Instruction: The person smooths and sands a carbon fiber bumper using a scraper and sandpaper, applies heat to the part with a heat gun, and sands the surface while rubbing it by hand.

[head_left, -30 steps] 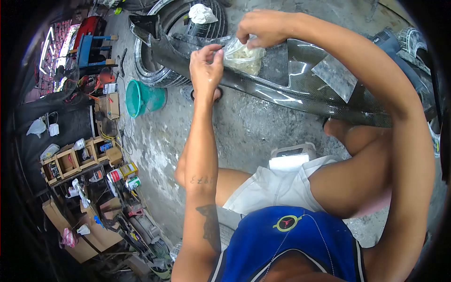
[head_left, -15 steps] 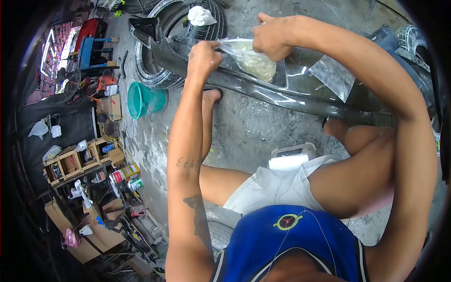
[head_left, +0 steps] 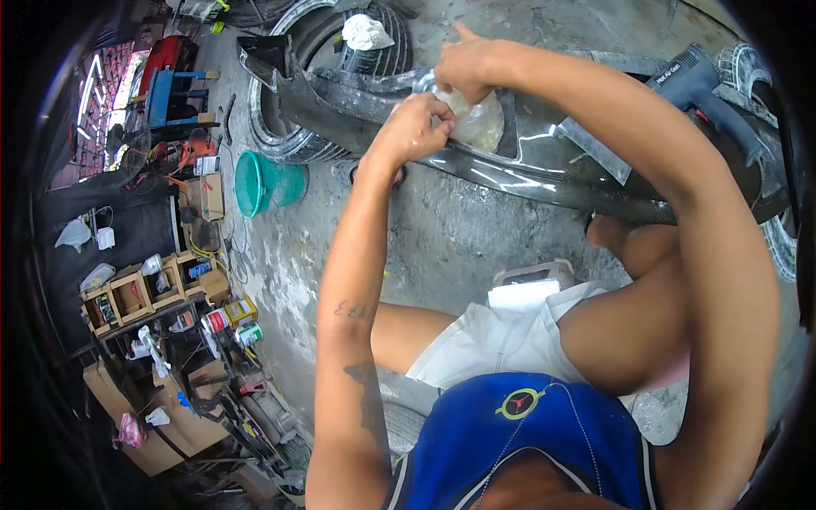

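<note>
A clear plastic bag [head_left: 483, 127] with pale yellowish contents lies over a glossy dark carbon-fibre panel [head_left: 544, 174], at a frame-like opening in it. My left hand [head_left: 415, 129] is closed at the bag's near left side, thumb and forefinger curled together against the plastic. Above it, my right hand [head_left: 463, 70] has its fingers bent down onto the gathered upper end of the bag, which it grips. The fingertips of my right hand are partly hidden. To the right on the panel rests a flat, shiny translucent sheet [head_left: 595, 151].
A hot air gun [head_left: 693, 81] lies on the panel's right side. Tyres [head_left: 297, 140] sit under its left end, with crumpled white material [head_left: 367, 32] on top. A green bucket [head_left: 276, 183] stands left, near a wooden shelf [head_left: 144, 293]. My legs straddle the concrete floor [head_left: 476, 221].
My left hand has moved right and down, closer to the bag's body; my right hand has shifted slightly left. The stretched bag top is now bunched, and more of the hot air gun shows.
</note>
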Motion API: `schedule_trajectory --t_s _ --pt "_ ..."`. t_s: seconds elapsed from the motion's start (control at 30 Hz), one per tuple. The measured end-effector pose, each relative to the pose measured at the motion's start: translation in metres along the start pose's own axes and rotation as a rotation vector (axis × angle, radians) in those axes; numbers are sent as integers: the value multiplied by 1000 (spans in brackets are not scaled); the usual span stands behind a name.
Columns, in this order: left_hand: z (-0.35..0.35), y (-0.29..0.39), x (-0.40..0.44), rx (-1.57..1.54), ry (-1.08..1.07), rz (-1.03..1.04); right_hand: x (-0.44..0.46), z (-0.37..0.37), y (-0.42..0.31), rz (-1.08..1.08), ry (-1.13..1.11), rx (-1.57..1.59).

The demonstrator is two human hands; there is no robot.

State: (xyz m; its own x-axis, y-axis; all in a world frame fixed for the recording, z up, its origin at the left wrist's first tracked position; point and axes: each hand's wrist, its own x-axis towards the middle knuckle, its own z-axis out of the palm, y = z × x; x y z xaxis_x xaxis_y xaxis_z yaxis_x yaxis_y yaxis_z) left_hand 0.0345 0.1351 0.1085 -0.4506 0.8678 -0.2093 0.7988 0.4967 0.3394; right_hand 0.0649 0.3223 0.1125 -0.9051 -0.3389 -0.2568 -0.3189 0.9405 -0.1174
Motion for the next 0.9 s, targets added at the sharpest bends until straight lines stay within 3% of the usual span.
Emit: schedule_trajectory --t_s 0.03,0.13,0.2,0.27,0.33,0.37,0.43,0.47,0.5,0.57,0.63,0.67,0.7,0.8,0.9 --pt "-1 1 -1 0 -74 -18 -2 -2 -4 11 -104 -143" --pt "-3 4 -10 52 -97 -95 -6 1 -17 -31 -140 -370" --pt "-6 4 -7 21 -84 -119 -3 -3 -12 -25 -135 -319" --pt "-7 7 -5 9 156 24 -1 0 -2 -16 -143 -258" --pt "-4 11 -3 1 157 39 -19 -16 18 -133 166 133" --pt "-1 11 -1 59 122 80 -46 -33 19 -115 264 69" --pt "0 6 5 147 45 134 -98 -77 12 40 75 29" --pt "-2 5 6 143 57 138 -108 -64 18 180 99 158" --pt "-4 5 7 117 126 147 -121 -50 27 321 126 287" --pt "-11 1 5 80 259 213 -155 -45 20 384 -47 108" --pt "-25 -6 -10 -34 334 139 -191 3 17 396 115 43" --pt "-30 -10 -20 -141 400 64 -201 18 13 456 68 48" --pt "-32 -14 -33 -129 481 -10 -214 42 10 464 196 64" --pt "-6 -28 -62 -84 702 -144 -223 53 -3 564 275 134" --pt "48 -28 -77 109 763 -17 -224 56 2 586 315 249"
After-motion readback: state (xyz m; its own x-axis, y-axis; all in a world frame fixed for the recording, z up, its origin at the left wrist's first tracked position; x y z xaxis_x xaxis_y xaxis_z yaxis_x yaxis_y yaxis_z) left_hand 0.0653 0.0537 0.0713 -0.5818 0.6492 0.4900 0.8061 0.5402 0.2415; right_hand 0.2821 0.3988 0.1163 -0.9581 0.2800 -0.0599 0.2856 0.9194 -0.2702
